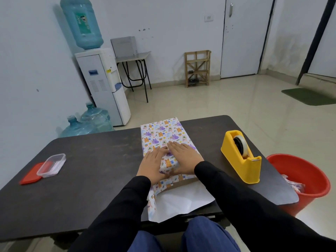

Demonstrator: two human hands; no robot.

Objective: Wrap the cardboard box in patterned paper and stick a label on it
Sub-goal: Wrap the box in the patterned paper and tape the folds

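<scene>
The cardboard box lies in the middle of the dark table, almost wholly covered by patterned paper with animal prints; only a brown strip shows at its near end. My left hand and my right hand both lie flat on top of the paper, fingers straight, pressing it down over the box. The paper's white underside spreads out toward the table's near edge. No label is visible.
A yellow tape dispenser stands to the right of the box. A clear plastic container with its red lid beside it sits at the left. A red bucket with paper scraps stands beside the table's right edge.
</scene>
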